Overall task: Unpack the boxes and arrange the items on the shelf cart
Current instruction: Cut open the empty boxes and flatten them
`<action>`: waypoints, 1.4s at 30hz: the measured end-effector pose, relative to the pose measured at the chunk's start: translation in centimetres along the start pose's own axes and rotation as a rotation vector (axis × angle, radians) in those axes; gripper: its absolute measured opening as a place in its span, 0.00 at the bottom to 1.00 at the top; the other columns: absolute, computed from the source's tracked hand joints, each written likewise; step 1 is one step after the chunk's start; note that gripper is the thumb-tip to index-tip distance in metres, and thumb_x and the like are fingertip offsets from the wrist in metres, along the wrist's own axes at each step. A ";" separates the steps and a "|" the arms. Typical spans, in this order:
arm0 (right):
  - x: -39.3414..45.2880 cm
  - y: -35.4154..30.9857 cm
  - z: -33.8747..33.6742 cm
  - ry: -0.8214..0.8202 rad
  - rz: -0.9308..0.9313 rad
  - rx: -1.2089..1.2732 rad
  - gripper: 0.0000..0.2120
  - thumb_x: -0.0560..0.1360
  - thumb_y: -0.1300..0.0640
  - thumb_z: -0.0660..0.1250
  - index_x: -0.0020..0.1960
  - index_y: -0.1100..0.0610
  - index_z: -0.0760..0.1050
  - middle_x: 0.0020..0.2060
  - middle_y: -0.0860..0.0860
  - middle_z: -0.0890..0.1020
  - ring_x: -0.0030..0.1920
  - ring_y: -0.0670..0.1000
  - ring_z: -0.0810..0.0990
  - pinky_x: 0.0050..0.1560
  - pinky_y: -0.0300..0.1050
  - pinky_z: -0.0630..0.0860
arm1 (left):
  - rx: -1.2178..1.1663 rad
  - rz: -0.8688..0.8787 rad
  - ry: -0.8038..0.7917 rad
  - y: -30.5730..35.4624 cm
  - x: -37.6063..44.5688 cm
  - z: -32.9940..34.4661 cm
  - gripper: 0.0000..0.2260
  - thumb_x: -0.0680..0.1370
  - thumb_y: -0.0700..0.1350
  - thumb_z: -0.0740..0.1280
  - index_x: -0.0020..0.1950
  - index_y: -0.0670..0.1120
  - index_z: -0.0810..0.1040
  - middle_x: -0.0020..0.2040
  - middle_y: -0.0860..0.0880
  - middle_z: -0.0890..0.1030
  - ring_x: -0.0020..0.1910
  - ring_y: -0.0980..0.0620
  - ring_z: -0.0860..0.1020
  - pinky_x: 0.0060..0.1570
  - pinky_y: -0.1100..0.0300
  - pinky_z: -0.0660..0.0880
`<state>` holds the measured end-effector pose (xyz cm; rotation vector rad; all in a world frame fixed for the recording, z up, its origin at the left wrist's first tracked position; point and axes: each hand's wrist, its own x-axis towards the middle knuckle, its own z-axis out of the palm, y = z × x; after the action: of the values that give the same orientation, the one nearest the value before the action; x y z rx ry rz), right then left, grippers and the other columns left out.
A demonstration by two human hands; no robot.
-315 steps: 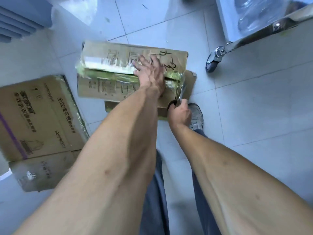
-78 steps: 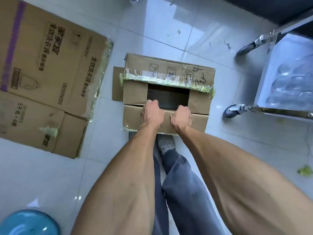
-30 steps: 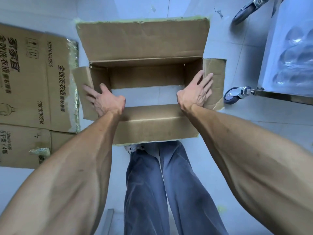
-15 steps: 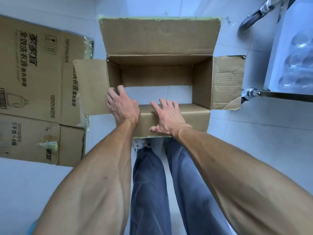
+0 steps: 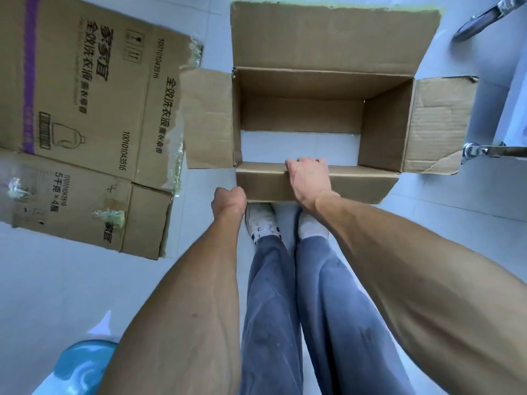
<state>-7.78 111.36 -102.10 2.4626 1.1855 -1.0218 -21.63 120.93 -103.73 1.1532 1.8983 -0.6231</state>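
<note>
I'm curling my R hand [image 5: 309, 181] grip over the open box [image 5: 322, 89] near edge; L hand [image 5: 229, 199] fisted beside it, holding nothing visible.

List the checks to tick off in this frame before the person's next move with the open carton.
1. Open carton flaps folded out: ok.
2. Items inside to unpack: not ok, only floor tiles show.
3. Right hand grips the near wall: ok.
4. Left hand holding anything: cannot tell, curled at the carton's near corner.
5. Shelf cart close by: ok, at the right edge.
6. Printed detergent carton apart from it: ok.
</note>
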 end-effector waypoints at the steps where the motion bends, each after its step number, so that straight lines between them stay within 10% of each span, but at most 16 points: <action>1: 0.2 0.2 -0.1 0.029 -0.016 0.008 0.14 0.79 0.64 0.52 0.56 0.54 0.74 0.50 0.55 0.80 0.53 0.57 0.77 0.58 0.51 0.64 | 0.002 0.041 -0.067 -0.3 0.1 0.1 0.17 0.79 0.41 0.59 0.65 0.36 0.74 0.64 0.37 0.77 0.61 0.37 0.76 0.59 0.51 0.75; 10: 1.2 -4.2 -9.4 0.589 0.092 0.381 0.17 0.67 0.67 0.53 0.52 0.54 0.70 0.42 0.52 0.74 0.44 0.56 0.70 0.48 0.50 0.62 | -0.032 0.065 0.106 -4.3 -2.6 -1.4 0.23 0.82 0.45 0.57 0.78 0.44 0.60 0.72 0.38 0.69 0.68 0.38 0.70 0.64 0.49 0.68; 18: 1.7 -6.2 -13.2 0.522 0.206 0.709 0.11 0.72 0.59 0.57 0.54 0.54 0.68 0.31 0.48 0.71 0.36 0.54 0.72 0.45 0.49 0.70 | 0.034 0.456 0.423 0.9 -5.8 -2.9 0.31 0.81 0.54 0.58 0.80 0.46 0.52 0.79 0.38 0.51 0.76 0.38 0.58 0.66 0.44 0.69; 22: 2.9 -4.6 -10.5 0.549 0.435 0.544 0.21 0.80 0.47 0.56 0.71 0.52 0.66 0.62 0.56 0.74 0.64 0.57 0.70 0.68 0.55 0.62 | 0.360 0.699 0.201 3.3 -5.8 -0.9 0.27 0.80 0.45 0.62 0.78 0.51 0.59 0.78 0.43 0.58 0.72 0.40 0.66 0.66 0.46 0.68; 26: 1.6 -2.9 -8.2 0.740 0.067 0.247 0.19 0.76 0.50 0.59 0.65 0.55 0.72 0.57 0.55 0.75 0.57 0.56 0.72 0.58 0.51 0.67 | 0.332 0.670 -0.160 4.5 -5.7 1.2 0.30 0.76 0.34 0.57 0.75 0.56 0.63 0.70 0.48 0.73 0.53 0.43 0.78 0.47 0.54 0.74; 30: 0.9 -1.5 -6.6 0.343 -0.293 0.068 0.11 0.75 0.58 0.60 0.56 0.57 0.73 0.50 0.55 0.77 0.51 0.58 0.74 0.52 0.52 0.70 | 0.358 0.648 -0.147 3.6 -6.0 2.1 0.20 0.77 0.38 0.59 0.69 0.50 0.70 0.65 0.45 0.74 0.39 0.50 0.74 0.32 0.62 0.65; 35: 1.8 0.7 -5.5 -0.036 -0.029 0.055 0.11 0.74 0.61 0.58 0.54 0.60 0.75 0.54 0.59 0.79 0.54 0.60 0.76 0.56 0.54 0.76 | 0.478 0.550 -0.080 2.4 -5.3 1.1 0.27 0.77 0.40 0.60 0.76 0.47 0.62 0.76 0.43 0.62 0.70 0.40 0.68 0.64 0.47 0.69; 42: 2.8 4.1 -3.3 -0.298 0.097 0.132 0.15 0.74 0.62 0.58 0.57 0.63 0.77 0.54 0.61 0.81 0.50 0.59 0.80 0.53 0.47 0.79 | 0.502 0.531 -0.044 4.2 -4.4 3.2 0.21 0.77 0.41 0.59 0.71 0.46 0.67 0.69 0.43 0.69 0.64 0.43 0.72 0.56 0.51 0.71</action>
<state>-1.86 111.98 -101.98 2.3274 0.9229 -1.4175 -15.54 118.34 -101.77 1.8584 1.3347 -0.8292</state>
